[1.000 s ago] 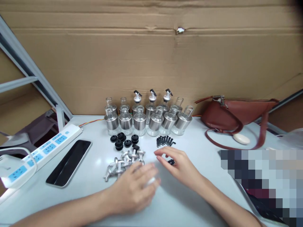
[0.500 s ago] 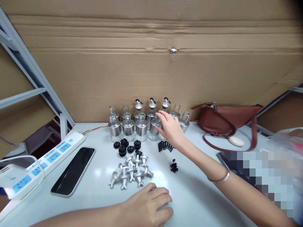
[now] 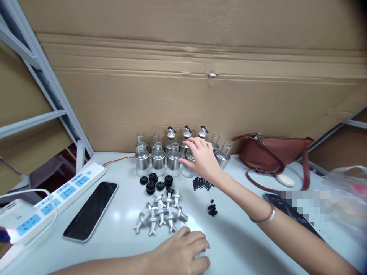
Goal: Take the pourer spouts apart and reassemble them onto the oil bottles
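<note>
My right hand (image 3: 200,158) reaches over the right part of the bottle rows, thumb and fingers apart around the upper part of a glass bottle (image 3: 187,168) with a metal sleeve; contact is unclear. My left hand (image 3: 185,252) rests near the front edge, fingers loosely curled and apart, with nothing visible in it. Just beyond it lies a pile of silver spout parts (image 3: 160,214). Black ribbed stoppers (image 3: 150,187) sit between pile and bottles. Short black tubes (image 3: 201,183) and small black caps (image 3: 212,209) lie to the right. Three back bottles carry silver spouts with black levers (image 3: 187,131).
A phone (image 3: 91,212) and a white power strip (image 3: 61,200) lie at left. At right are a brown bag (image 3: 272,152), a white oval object (image 3: 285,180), a dark flat device (image 3: 289,212) and a plastic bag (image 3: 348,202). Cardboard (image 3: 143,99) stands behind.
My right hand has shifted slightly left over the bottles, its thumb and fingers still apart. The view has tilted up a little, so the scene sits lower. My left hand stays by the front edge.
</note>
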A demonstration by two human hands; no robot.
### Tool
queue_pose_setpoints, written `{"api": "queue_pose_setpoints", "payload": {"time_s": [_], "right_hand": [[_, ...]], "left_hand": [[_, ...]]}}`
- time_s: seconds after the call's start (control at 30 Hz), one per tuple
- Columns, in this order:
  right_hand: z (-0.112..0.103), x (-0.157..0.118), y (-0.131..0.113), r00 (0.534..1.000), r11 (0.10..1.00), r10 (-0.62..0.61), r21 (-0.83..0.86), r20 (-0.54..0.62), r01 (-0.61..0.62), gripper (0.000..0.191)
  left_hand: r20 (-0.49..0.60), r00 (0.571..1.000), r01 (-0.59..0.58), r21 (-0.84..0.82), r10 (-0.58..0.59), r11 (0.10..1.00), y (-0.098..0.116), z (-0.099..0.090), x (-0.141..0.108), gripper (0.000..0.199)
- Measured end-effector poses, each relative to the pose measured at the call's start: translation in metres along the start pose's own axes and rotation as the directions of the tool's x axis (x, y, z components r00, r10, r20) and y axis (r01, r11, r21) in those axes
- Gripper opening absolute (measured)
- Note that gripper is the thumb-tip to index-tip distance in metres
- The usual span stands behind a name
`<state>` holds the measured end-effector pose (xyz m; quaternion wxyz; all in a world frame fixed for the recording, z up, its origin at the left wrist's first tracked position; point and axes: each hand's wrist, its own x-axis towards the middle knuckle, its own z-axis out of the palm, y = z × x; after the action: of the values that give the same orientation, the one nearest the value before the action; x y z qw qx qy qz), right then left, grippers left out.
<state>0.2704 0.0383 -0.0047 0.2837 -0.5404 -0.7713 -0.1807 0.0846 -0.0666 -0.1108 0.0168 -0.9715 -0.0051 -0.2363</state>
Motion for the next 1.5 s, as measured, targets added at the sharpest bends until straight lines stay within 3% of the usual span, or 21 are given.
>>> {"api": "queue_pose_setpoints", "payload": {"time_s": [0.13,0.27,0.4,0.5,0.67,0.8,0.83,0.9,0.93,1.0,1.07,1.1,1.17,1.27,1.3,1.37,1.5], "right_hand": [[0.005,0.048,-0.004,0.994,0.988,0.107,0.113,0.006,-0.107,0.027],[0.020,0.096,0.000,0.979,0.973,0.178,0.128,0.102,-0.190,0.026],[0.034,0.114,0.003,0.948,0.962,0.221,0.110,0.227,-0.251,0.021],[0.038,0.115,0.004,0.940,0.956,0.233,0.118,0.251,-0.269,0.021],[0.020,0.116,0.003,0.956,0.942,0.262,0.179,0.133,-0.283,0.013],[-0.020,0.114,-0.003,0.956,0.933,0.281,0.260,-0.087,-0.250,0.014],[-0.033,0.112,-0.005,0.945,0.927,0.283,0.300,-0.163,-0.226,0.014],[-0.059,0.102,-0.011,0.869,0.843,0.270,0.538,-0.415,-0.005,0.012],[-0.071,0.095,-0.015,0.833,0.769,0.277,0.630,-0.479,0.107,0.013],[-0.092,0.075,-0.024,0.784,0.599,0.297,0.746,-0.545,0.291,0.015],[-0.104,0.048,-0.034,0.791,0.481,0.323,0.810,-0.520,0.336,0.015],[-0.107,0.031,-0.039,0.825,0.442,0.314,0.842,-0.469,0.310,0.014],[-0.106,-0.005,-0.048,0.934,0.374,0.266,0.919,-0.237,0.127,0.014],[-0.096,-0.055,-0.057,0.981,0.349,0.172,0.926,0.087,-0.143,0.016],[-0.092,-0.067,-0.060,0.980,0.376,0.143,0.909,0.136,-0.180,0.018],[-0.086,-0.084,-0.064,0.979,0.437,0.072,0.876,0.192,-0.204,0.023],[-0.079,-0.091,-0.068,0.983,0.448,-0.019,0.880,0.184,-0.156,0.028]], "left_hand": [[-0.001,1.000,-0.001,0.005,0.001,1.000,-0.001,0.000,0.000,0.010],[-0.010,1.000,-0.011,-0.001,0.011,1.000,-0.001,-0.001,-0.001,0.011],[-0.049,0.998,-0.040,0.010,0.040,0.999,-0.002,0.000,-0.002,0.013],[-0.012,0.999,-0.037,0.013,0.037,0.999,-0.002,0.000,-0.002,0.013],[-0.003,1.000,-0.027,0.005,0.027,1.000,-0.002,0.000,-0.002,0.011],[0.020,1.000,-0.012,-0.015,0.012,1.000,-0.002,-0.001,-0.002,0.009],[0.035,0.999,-0.004,-0.028,0.005,1.000,-0.001,-0.001,-0.001,0.009],[0.072,0.997,0.020,-0.059,-0.015,0.998,-0.001,-0.003,0.000,0.010],[0.085,0.996,0.035,-0.080,-0.028,0.996,-0.001,-0.004,0.000,0.013],[0.075,0.995,0.070,-0.132,-0.061,0.989,0.000,-0.005,-0.001,0.025],[-0.018,0.996,0.083,-0.194,-0.088,0.977,0.000,-0.003,-0.004,0.043],[-0.091,0.991,0.074,-0.230,-0.097,0.970,0.000,-0.001,-0.007,0.052],[-0.259,0.958,0.041,-0.302,-0.123,0.952,0.001,0.006,-0.014,0.067],[-0.445,0.867,0.025,-0.408,-0.223,0.913,0.006,0.018,-0.024,0.082],[-0.454,0.853,0.036,-0.441,-0.257,0.897,0.007,0.021,-0.027,0.087],[-0.397,0.869,0.060,-0.509,-0.296,0.859,0.009,0.024,-0.028,0.097],[-0.323,0.896,0.038,-0.627,-0.304,0.778,0.006,0.020,-0.020,0.102]]}}
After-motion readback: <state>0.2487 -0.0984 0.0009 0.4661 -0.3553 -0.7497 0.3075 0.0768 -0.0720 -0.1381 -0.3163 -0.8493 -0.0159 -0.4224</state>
